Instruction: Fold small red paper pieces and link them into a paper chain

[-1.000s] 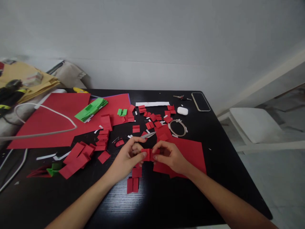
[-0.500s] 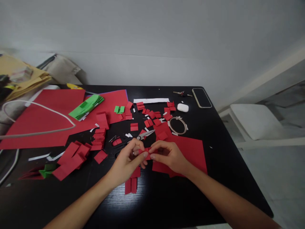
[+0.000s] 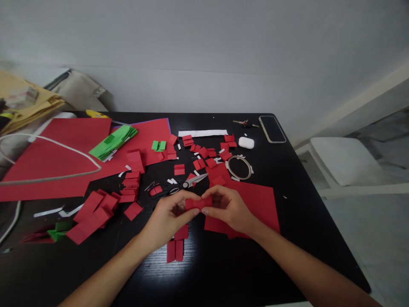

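Between my two hands is a small folded red paper piece (image 3: 198, 204), held above the black table. My left hand (image 3: 168, 215) pinches its left end between thumb and fingers. On its other end, my right hand (image 3: 227, 209) has a similar pinch, with the fingertips of both hands close together at the middle. Just below my left hand lie folded red paper pieces (image 3: 175, 250). Black-handled scissors (image 3: 191, 181) rest beyond the hands, partly covered by the left one. Red paper sheets (image 3: 255, 209) lie beside and under my right hand.
Small red folded pieces (image 3: 179, 169) and white scraps are scattered beyond my hands. A tape roll (image 3: 239, 167), white earbud case (image 3: 246, 143), keys (image 3: 246, 123) and phone (image 3: 272, 129) lie at the right. Green paper strips (image 3: 114, 142) and a white cable (image 3: 64, 145) are at the left.
The red paper piece has been turned so that its long face now shows between my hands. My fingers have shifted their hold toward its two ends.
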Available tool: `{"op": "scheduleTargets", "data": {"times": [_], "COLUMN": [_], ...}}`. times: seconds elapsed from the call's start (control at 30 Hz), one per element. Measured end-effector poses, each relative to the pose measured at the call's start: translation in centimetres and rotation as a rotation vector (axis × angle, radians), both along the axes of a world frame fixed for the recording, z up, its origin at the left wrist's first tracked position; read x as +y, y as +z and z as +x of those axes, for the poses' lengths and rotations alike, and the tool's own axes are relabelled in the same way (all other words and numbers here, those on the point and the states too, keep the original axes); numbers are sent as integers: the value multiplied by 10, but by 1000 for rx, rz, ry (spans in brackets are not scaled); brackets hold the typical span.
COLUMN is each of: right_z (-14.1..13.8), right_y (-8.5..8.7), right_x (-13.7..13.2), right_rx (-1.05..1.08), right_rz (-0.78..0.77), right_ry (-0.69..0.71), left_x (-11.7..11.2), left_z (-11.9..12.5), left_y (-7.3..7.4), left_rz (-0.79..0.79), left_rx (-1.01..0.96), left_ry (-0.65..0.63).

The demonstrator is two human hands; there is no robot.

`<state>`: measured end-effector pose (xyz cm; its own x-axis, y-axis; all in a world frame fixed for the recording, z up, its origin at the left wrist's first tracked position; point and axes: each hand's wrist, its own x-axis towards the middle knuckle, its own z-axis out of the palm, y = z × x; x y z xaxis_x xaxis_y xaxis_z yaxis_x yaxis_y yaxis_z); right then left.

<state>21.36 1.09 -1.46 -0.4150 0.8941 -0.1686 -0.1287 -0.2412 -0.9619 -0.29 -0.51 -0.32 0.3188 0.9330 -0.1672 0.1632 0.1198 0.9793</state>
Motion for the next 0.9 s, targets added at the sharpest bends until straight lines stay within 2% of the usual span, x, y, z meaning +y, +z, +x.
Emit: {"op": "scheduleTargets", "data": {"times": [0.13,0.23,0.47,0.7,0.9], "right_z": [-1,-1,0,0,0], "right_y": [-4,-2,5,3,4], "right_x": [-2,-2,-4,-4,-4], "right_rx": [60,-19,-127,-108,-113], "right_rz": [-4,65,131,145,158], "right_ry": [-22,-54,-60,-86,-88], "left_x": [-1,-1,-1,-1,0], "left_z": [0,0,-4,-5,-5], "left_y": [0,0,3,9,7], "left_rz": [7,40,205,314,349], "left_rx": [-22,10,237,252,252], "left_ry": [54,86,12,-14,0]}}
